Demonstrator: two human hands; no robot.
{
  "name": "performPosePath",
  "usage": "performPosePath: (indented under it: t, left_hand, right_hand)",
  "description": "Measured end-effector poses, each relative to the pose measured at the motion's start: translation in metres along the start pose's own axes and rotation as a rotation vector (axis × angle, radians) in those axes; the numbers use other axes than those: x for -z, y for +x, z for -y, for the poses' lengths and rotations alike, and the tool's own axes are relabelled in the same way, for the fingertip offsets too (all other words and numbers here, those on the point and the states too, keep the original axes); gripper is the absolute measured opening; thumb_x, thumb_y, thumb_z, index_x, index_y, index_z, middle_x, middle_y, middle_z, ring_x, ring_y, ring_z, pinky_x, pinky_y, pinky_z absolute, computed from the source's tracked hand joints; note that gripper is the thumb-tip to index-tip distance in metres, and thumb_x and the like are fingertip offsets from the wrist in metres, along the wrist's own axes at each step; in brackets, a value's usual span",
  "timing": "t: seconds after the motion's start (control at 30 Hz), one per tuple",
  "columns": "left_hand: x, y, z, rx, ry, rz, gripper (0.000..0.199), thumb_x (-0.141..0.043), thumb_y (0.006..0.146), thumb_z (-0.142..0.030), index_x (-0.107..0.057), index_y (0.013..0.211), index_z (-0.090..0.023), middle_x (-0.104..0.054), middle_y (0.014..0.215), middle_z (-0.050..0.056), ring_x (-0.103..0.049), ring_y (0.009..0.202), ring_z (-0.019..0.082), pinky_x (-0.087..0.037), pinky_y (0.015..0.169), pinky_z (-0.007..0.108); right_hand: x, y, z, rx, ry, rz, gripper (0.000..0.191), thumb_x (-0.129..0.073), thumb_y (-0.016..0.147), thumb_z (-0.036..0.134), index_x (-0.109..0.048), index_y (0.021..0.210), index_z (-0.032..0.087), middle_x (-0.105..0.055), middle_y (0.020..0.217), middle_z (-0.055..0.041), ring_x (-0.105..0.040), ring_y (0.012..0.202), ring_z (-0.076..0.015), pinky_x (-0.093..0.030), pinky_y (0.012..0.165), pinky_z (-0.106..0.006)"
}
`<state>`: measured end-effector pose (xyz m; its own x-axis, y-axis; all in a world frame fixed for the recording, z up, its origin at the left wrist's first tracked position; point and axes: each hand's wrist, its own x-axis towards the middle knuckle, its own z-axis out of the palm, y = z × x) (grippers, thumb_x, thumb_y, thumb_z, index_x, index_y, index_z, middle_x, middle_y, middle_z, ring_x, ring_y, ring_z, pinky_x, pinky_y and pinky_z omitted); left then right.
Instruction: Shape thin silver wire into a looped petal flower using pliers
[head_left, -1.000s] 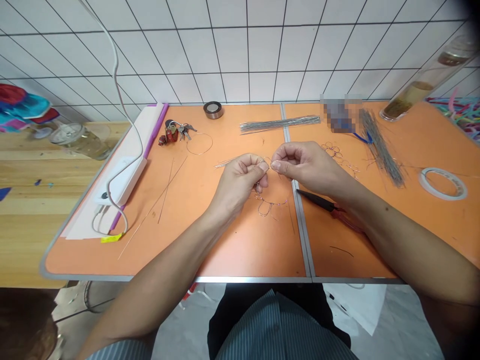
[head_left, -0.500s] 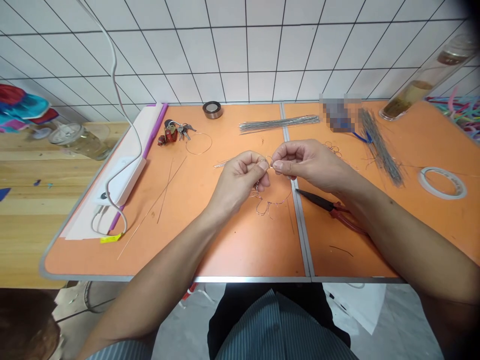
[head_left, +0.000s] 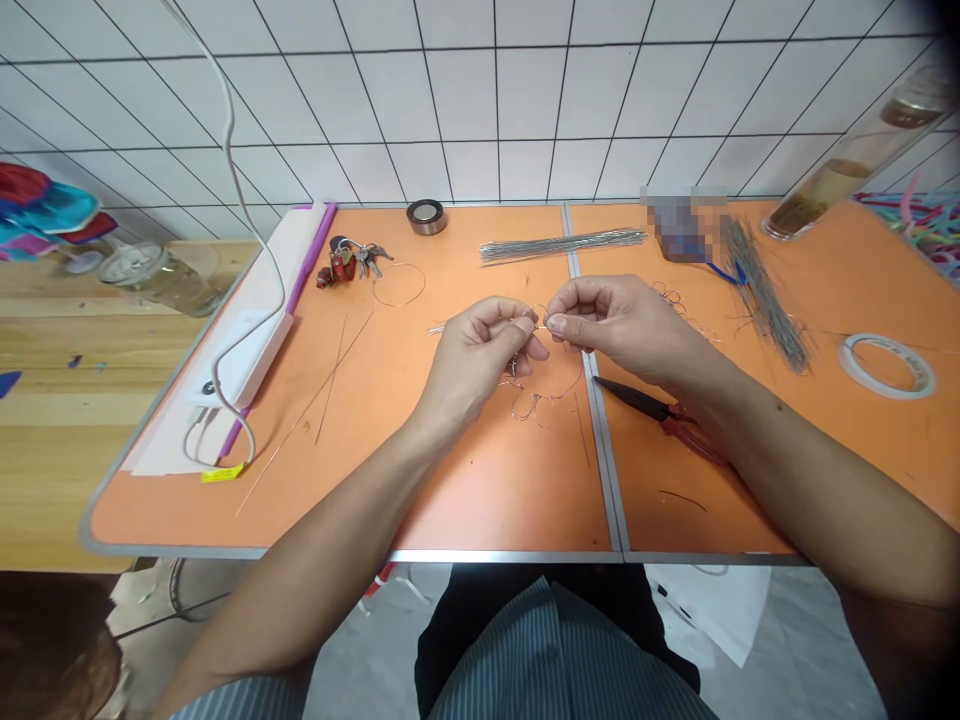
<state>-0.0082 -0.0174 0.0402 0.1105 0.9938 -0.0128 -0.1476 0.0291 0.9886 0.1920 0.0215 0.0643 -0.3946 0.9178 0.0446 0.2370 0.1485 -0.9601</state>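
Over the orange table, my left hand point(head_left: 484, 350) and my right hand point(head_left: 611, 320) are close together, each with thumb and fingers pinched on a thin copper-coloured wire. Below my hands hangs the rest of this bent wire point(head_left: 555, 397), a rounded piece with small loops along it. My fingertips partly cover the spot where the wire is pinched. Close under my right forearm lie pliers point(head_left: 637, 400) with dark jaws and red handles.
Behind my hands lies a bundle of straight wires point(head_left: 562, 245); another bundle point(head_left: 765, 295) is at the right, near a white tape ring point(head_left: 886, 366). Keys point(head_left: 367, 260), a dark tape roll point(head_left: 426, 217), a wire ring point(head_left: 399, 285) and a power strip point(head_left: 255, 365) are left. A bottle point(head_left: 832, 180) stands back right.
My left hand's lower fingers have shifted slightly to the right, and the hanging looped wire has moved a little. Both hands keep their pinch on the wire.
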Motion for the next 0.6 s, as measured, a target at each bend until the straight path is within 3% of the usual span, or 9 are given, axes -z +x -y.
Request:
performPosePath:
  t: [0.2,0.6]
  left_hand:
    - [0.0021,0.0016,0.0032,-0.048,0.061,-0.01,0.029,-0.085,0.092,-0.044,-0.07,0.084,-0.02,-0.077,0.079,0.003,-0.062,0.059,0.011,-0.049,0.057,0.025]
    - [0.005,0.005,0.0059,-0.084,0.121,0.035,0.026,-0.08,0.096,-0.039,-0.07,0.082,-0.02,-0.073,0.078,0.002,-0.062,0.063,0.011,-0.052,0.062,0.025]
  right_hand:
    - [-0.0007,0.0005,-0.0014,0.014,-0.014,0.058,0.021,-0.089,0.088,0.038,-0.076,0.086,0.021,-0.072,0.081,-0.0019,-0.06,0.074,-0.0149,-0.045,0.065,-0.03]
    - [-0.0011,-0.0015,0.0027,0.004,-0.084,0.098,0.027,-0.092,0.086,0.043,-0.076,0.082,0.022,-0.068,0.076,-0.0002,-0.058,0.072,-0.0149,-0.044,0.066,-0.03]
